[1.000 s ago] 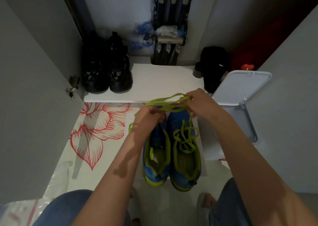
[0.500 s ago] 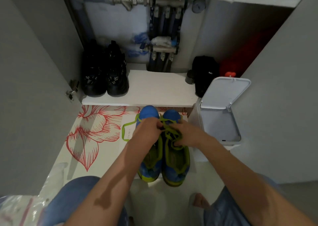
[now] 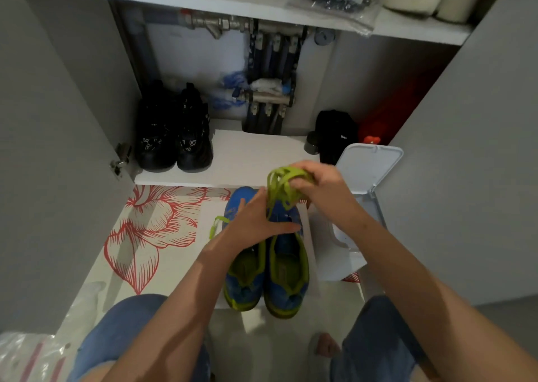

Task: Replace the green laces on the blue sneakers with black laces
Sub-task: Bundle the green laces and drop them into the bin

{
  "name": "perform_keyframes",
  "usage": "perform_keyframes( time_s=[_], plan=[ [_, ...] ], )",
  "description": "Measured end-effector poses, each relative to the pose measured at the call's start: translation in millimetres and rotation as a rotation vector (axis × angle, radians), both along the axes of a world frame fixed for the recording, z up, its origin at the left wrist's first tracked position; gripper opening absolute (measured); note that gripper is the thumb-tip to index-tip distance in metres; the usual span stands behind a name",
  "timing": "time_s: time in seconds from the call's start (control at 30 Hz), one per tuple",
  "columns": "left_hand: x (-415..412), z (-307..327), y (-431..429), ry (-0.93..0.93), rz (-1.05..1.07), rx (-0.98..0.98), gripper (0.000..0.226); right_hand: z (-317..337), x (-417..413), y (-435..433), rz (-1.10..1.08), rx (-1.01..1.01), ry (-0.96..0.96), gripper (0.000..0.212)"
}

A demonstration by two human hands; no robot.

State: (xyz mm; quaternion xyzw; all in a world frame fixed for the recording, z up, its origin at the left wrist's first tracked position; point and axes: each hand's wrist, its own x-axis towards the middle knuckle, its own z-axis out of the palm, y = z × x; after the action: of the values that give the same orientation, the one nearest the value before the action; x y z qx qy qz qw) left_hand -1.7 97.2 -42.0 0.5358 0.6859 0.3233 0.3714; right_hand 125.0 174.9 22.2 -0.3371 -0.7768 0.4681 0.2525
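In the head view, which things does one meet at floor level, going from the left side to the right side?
Red flower pattern → blue sneakers → white bin, its lid open.

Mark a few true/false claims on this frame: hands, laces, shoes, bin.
1. The right hand grips a bunch of green laces. True.
2. The black shoes stand on the floor beside the blue sneakers. False: they stand on the low shelf, behind the sneakers and to the left.
3. The white bin has its lid raised. True.
4. The left hand is clenched in a fist. False: its fingers are straight, lying over the front of the sneakers.
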Motion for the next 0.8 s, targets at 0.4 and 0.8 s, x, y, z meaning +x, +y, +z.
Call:
perform_keyframes(
  time_s=[0.4,0.8],
  plan=[
    [10,35,2,-1.019,0.400,0.213,0.032,10,17,15,-0.250,0.108,-0.062,0.022],
    [44,89,33,-1.219,0.490,0.136,0.033,-18,15,-24,-0.082,-0.703,0.388,0.063]
  ],
)
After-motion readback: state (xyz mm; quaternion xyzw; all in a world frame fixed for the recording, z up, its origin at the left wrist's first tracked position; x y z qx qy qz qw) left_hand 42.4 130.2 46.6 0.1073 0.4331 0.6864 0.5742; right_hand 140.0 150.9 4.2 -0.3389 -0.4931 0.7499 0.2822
